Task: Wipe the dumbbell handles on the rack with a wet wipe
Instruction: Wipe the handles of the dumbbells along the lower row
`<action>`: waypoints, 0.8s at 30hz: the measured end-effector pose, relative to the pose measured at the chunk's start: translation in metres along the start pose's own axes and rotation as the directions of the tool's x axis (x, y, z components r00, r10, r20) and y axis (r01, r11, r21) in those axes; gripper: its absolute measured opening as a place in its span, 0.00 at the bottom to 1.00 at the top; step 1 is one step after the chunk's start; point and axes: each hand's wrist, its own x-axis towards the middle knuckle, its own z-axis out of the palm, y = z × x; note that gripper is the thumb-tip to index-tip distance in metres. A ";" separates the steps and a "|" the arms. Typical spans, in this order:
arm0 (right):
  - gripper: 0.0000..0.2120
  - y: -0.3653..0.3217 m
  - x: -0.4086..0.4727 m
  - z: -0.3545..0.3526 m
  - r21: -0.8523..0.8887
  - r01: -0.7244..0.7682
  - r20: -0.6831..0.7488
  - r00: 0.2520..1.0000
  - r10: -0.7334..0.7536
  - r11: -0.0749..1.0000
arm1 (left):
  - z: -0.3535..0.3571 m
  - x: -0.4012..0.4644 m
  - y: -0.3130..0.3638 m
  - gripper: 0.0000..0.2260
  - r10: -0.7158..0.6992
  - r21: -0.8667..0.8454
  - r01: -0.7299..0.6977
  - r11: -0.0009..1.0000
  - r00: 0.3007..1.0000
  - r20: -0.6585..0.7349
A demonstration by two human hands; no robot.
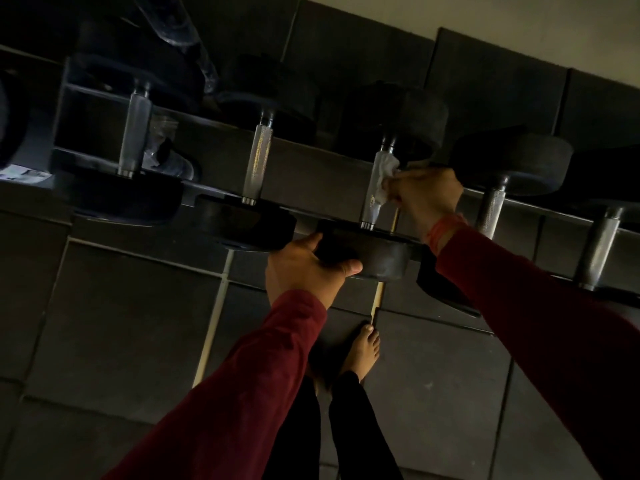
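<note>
Several black dumbbells with knurled steel handles lie side by side on a dark rack [311, 157]. My right hand [426, 195] pinches a white wet wipe [382, 178] against the handle [372, 206] of the middle dumbbell, near its far end. My left hand [304, 268] grips the near weight head [374, 254] of that same dumbbell, thumb on its front face and fingers round its left side. Two bare handles [258, 164] [135, 129] lie to the left, two more [491, 209] [597, 247] to the right.
The floor is dark rubber tiles [121, 323] with pale seams. My bare foot [362, 351] stands just below the rack. A clear plastic bag [166, 147] lies behind the leftmost handle. A pale wall [485, 15] runs along the top right.
</note>
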 end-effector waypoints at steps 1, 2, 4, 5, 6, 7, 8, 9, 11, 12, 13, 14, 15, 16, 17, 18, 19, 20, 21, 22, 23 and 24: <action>0.07 -0.002 -0.002 0.000 0.033 0.029 -0.026 0.999 -0.028 0.999 | 0.000 0.000 0.000 0.35 -0.001 0.000 0.001 1.000 1.000 -0.002; 0.06 -0.001 -0.007 0.001 0.036 0.055 -0.033 0.998 -0.053 0.998 | 0.000 0.000 0.000 0.35 -0.002 0.002 0.002 1.000 1.000 -0.004; 0.07 0.007 -0.020 0.000 -0.017 0.153 0.003 0.988 -0.153 0.988 | -0.001 0.000 0.000 0.35 -0.002 -0.001 0.002 1.000 1.000 -0.007; 0.06 0.012 -0.027 -0.001 -0.053 0.212 0.033 0.977 -0.210 0.976 | -0.001 0.000 0.000 0.35 -0.002 -0.003 0.002 1.000 1.000 -0.008; 0.04 0.013 -0.032 -0.002 -0.072 0.265 0.067 0.963 -0.260 0.962 | 0.000 -0.001 0.000 0.35 -0.002 -0.002 0.002 1.000 1.000 -0.008; 0.03 0.012 -0.033 -0.002 -0.090 0.316 0.092 0.947 -0.308 0.944 | 0.000 -0.001 -0.001 0.36 -0.003 -0.001 0.003 1.000 1.000 -0.007; 0.04 0.009 -0.030 -0.001 -0.116 0.366 0.098 0.930 -0.356 0.924 | 0.000 -0.001 -0.001 0.37 -0.005 -0.003 0.005 1.000 1.000 -0.002; 0.05 0.004 -0.026 0.001 -0.143 0.405 0.086 0.914 -0.396 0.903 | 0.000 -0.001 -0.001 0.37 -0.006 -0.007 0.006 1.000 1.000 0.003; 0.06 -0.011 -0.016 0.005 -0.159 0.423 0.037 0.905 -0.423 0.892 | 0.000 -0.001 -0.001 0.36 -0.012 -0.009 0.012 1.000 1.000 0.004; 0.05 -0.016 -0.013 0.008 -0.167 0.425 0.020 0.904 -0.428 0.890 | -0.001 -0.002 0.000 0.36 -0.017 -0.006 0.017 1.000 1.000 0.002; 0.04 -0.018 -0.013 0.012 -0.194 0.427 0.020 0.902 -0.431 0.883 | -0.002 -0.002 0.000 0.36 -0.017 -0.001 0.017 1.000 1.000 -0.001; 0.03 -0.016 -0.017 0.016 -0.236 0.421 0.041 0.905 -0.424 0.876 | -0.002 -0.003 0.001 0.35 -0.017 0.003 0.017 1.000 1.000 -0.002; 0.03 -0.012 -0.023 0.019 -0.258 0.408 0.075 0.912 -0.403 0.876 | -0.003 -0.003 0.001 0.34 -0.011 -0.001 0.011 1.000 1.000 -0.006; 0.03 -0.007 -0.031 0.021 -0.272 0.382 0.124 0.924 -0.362 0.883 | -0.003 -0.004 0.002 0.33 -0.008 -0.011 0.008 1.000 1.000 -0.007; 0.03 -0.003 -0.038 0.023 -0.293 0.373 0.165 0.927 -0.338 0.880 | -0.004 -0.004 0.002 0.32 -0.009 -0.019 0.009 1.000 1.000 -0.004; 0.04 -0.002 -0.040 0.025 -0.324 0.377 0.201 0.924 -0.327 0.868 | -0.004 -0.005 0.004 0.32 -0.013 -0.022 0.013 1.000 1.000 0.000; 0.04 -0.004 -0.035 0.026 -0.335 0.380 0.209 0.922 -0.325 0.862 | -0.004 -0.005 0.004 0.32 -0.013 -0.016 0.013 1.000 1.000 0.003; 0.05 -0.008 -0.025 0.027 -0.336 0.368 0.209 0.927 -0.312 0.867 | -0.004 -0.005 0.004 0.33 -0.011 -0.012 0.011 1.000 1.000 0.005; 0.07 -0.015 -0.013 0.027 -0.354 0.354 0.219 0.931 -0.292 0.866 | -0.004 -0.004 0.004 0.33 -0.011 -0.013 0.011 1.000 1.000 0.006; 0.08 -0.023 -0.004 0.028 -0.387 0.341 0.227 0.936 -0.270 0.857 | -0.004 -0.004 0.003 0.35 -0.016 -0.018 0.016 1.000 1.000 0.010; 0.09 -0.029 0.006 0.029 -0.412 0.334 0.217 0.940 -0.264 0.848 | -0.004 -0.004 0.003 0.36 -0.017 -0.022 0.018 1.000 1.000 0.013; 0.09 -0.032 0.011 0.029 -0.419 0.330 0.208 0.942 -0.265 0.846 | -0.004 -0.003 0.003 0.38 -0.021 -0.021 0.021 1.000 1.000 0.017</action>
